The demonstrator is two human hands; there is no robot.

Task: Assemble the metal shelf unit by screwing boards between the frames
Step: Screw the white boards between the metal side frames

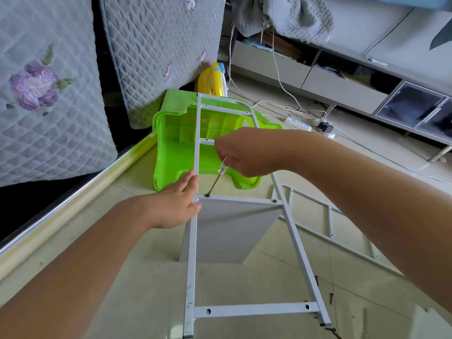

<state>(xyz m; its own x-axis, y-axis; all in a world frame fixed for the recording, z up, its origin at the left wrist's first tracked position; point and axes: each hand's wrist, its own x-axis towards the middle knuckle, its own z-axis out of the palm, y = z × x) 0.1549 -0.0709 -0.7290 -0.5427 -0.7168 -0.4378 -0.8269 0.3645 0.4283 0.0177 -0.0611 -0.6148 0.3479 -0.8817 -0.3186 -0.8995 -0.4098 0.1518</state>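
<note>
The right hand (244, 152) is pinching a screwdriver (216, 178), driving a screw (208, 195) through the frame (194, 241) into the board (227, 231) on the floor. Left hand (178, 204), fingers flat, is bracing the upright; the frame looks light, stiff, tippy.

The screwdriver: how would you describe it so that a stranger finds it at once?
Start at the white metal frame in the middle. On its crossbar above the grey board, the right hand holds the screwdriver, tip on the left screw. Its handle is clear.
</note>
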